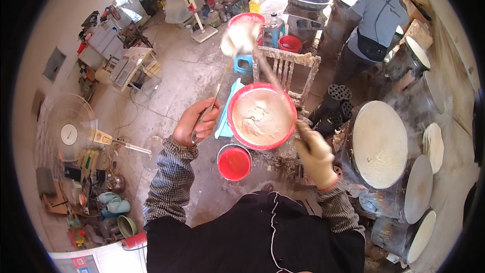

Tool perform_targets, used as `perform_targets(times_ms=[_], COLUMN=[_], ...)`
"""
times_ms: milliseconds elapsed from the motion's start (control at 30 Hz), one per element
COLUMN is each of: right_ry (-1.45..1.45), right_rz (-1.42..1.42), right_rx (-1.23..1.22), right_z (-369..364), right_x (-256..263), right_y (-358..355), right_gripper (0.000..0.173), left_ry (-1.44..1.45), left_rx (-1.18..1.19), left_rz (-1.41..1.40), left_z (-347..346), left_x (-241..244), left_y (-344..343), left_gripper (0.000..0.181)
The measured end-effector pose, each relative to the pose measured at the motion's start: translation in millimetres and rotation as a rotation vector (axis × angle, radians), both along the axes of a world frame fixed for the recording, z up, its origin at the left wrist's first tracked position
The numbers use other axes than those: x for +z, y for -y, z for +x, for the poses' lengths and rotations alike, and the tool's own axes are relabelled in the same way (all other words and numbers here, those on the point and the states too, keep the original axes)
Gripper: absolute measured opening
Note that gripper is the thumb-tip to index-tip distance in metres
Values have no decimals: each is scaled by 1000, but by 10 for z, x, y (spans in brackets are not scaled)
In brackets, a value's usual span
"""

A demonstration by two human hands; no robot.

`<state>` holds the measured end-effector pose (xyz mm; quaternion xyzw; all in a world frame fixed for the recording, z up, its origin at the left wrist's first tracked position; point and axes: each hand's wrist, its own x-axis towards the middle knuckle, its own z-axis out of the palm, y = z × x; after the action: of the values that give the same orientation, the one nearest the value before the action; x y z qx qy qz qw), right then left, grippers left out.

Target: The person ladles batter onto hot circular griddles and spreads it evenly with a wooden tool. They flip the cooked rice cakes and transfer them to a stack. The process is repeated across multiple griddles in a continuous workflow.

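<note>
My bare left hand (201, 121) grips a thin metal tool (207, 110), perhaps a scraper or spatula, pointing up. My right hand (314, 153), in a pale glove, holds a long wooden stick (271, 71) that runs away from me. At its far end is a motion-blurred pale mass (240, 38), which looks like batter or dough. Below the stick, a red basin (261, 147) contains thick beige batter (257, 115) with a swirled surface. A small red bucket (235, 163) stands on the near side of the basin. Light-blue plastic (226, 121) shows at the basin's left.
Round griddles (380, 144) on drum stoves line my right, with haze around them. A flat round sheet (433, 148) rests beside them. A batter-crusted chair (288, 66) stands beyond the basin. One person (379, 26) is at the far right. A fan (70, 132) stands left.
</note>
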<state>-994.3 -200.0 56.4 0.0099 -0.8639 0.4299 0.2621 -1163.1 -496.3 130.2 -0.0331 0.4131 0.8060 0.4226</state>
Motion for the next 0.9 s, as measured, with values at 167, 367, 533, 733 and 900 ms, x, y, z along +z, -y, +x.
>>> perform_targets(times_ms=[167,367,533,733,900], right_ry=[472,278,467,298,115], right_rz=[160,161,207,-65,-341], right_rx=[-10,-239,-461,-826,-964], right_z=[456,1053,2237,3852,4248], right_x=[-590,-744,-722,-269,-657], right_y=[-293,-269,-812,-1095,-1398], right_gripper=[37,39,37,35,43], left_ry=[739,699,867,736,-144], left_rx=[-37,-285,-419,-776,-1227], left_rz=[314,271,206,96,-180], left_z=[-373,-132,162,904,1984], left_x=[-889,-826,-469,-300,-185], left_y=[13,-528,-1371,-2753,-4545], left_gripper=[25,29,29,33,21])
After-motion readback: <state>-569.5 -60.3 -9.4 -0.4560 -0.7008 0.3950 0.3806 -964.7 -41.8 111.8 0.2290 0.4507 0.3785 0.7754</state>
